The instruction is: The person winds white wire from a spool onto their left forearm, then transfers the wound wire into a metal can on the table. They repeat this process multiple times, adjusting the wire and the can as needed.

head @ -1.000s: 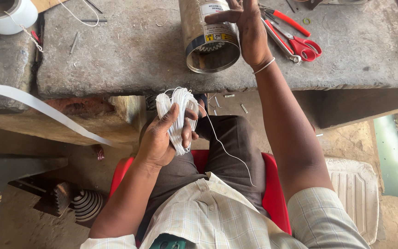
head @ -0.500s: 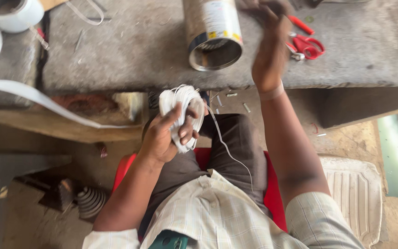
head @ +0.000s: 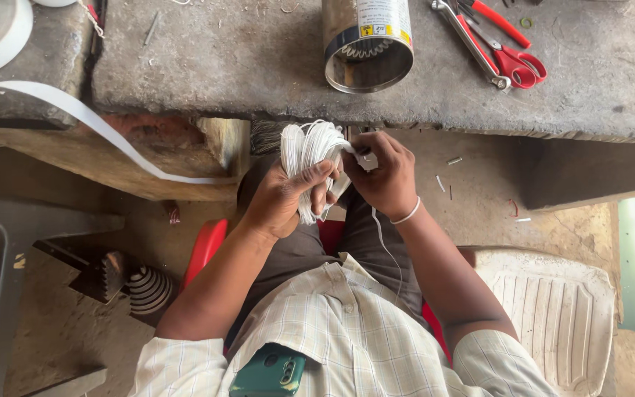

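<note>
— Looking at the coil of white cord [head: 309,163], where does it sit?

— In the left hand [head: 284,197], fingers wrapped round its middle, above the lap and just below the stone bench [head: 259,66] edge.

— Which way does it run?

— Its long axis runs up and down the picture, looped top toward the bench.

— And the right hand [head: 385,176]?

— Just beside it, pinching the cord's free end.
</note>
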